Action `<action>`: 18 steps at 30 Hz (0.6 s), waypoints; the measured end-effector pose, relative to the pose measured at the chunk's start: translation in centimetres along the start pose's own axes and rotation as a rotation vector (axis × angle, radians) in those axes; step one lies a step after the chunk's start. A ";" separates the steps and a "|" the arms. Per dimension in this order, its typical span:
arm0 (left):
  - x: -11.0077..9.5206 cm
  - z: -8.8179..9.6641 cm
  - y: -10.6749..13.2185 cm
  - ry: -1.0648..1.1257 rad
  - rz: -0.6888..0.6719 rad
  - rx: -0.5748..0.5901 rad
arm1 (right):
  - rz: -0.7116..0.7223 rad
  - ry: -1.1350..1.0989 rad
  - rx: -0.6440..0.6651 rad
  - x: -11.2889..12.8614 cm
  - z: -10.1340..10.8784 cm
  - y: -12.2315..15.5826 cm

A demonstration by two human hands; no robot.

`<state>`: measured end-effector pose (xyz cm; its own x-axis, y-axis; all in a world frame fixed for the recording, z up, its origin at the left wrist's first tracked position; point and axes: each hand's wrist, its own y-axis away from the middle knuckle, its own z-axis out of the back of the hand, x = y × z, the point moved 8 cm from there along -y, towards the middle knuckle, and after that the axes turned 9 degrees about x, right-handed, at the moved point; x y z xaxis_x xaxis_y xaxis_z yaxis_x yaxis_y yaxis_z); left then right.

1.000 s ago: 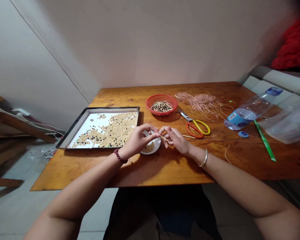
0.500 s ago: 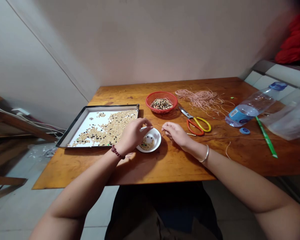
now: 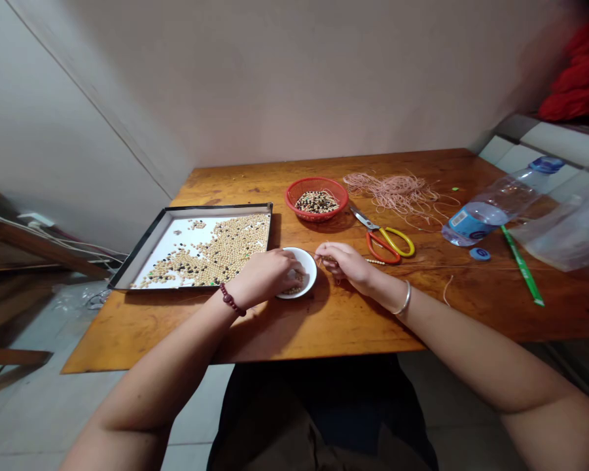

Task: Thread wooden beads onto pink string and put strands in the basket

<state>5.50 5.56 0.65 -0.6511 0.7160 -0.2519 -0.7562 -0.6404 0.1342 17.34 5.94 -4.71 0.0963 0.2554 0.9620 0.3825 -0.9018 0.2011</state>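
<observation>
My left hand (image 3: 269,275) reaches over the rim of a small white bowl (image 3: 311,278). Its fingers are bent down among the tan and dark beads (image 3: 294,286) inside, and the fingertips are mostly hidden. Just right of the bowl, my right hand (image 3: 342,260) is closed in a pinch on a thin pink string (image 3: 318,259). A short row of pale beads (image 3: 374,261) on the string shows behind that hand, and the line runs on to the right.
A black-rimmed tray (image 3: 150,245) of loose beads lies left. Behind the bowl stands a red basket (image 3: 319,217) of beads, beside scissors (image 3: 383,241) and tangled pink string (image 3: 397,193). At right are a tilted water bottle (image 3: 491,212), blue cap (image 3: 480,254) and green strip (image 3: 523,268).
My left hand has dropped from above the bowl down into it, with its fingers now at the beads. My right hand stays nearly in place, its fingers curled a little more.
</observation>
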 end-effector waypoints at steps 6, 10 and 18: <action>0.6 -0.5 0.0 -0.079 0.066 0.026 | 0.055 -0.003 -0.012 0.5 0.0 0.0; 0.6 -0.8 -0.1 -0.133 0.071 0.037 | 0.064 0.022 -0.016 0.5 0.0 0.1; 1.4 0.3 -0.2 0.107 0.049 -0.079 | 0.304 0.327 -0.164 2.1 1.2 0.4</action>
<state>4.72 6.81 0.56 -0.6731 0.6524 -0.3483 -0.7136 -0.6966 0.0742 18.83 6.50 -2.86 -0.1229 -0.1279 0.9841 0.2287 -0.9686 -0.0974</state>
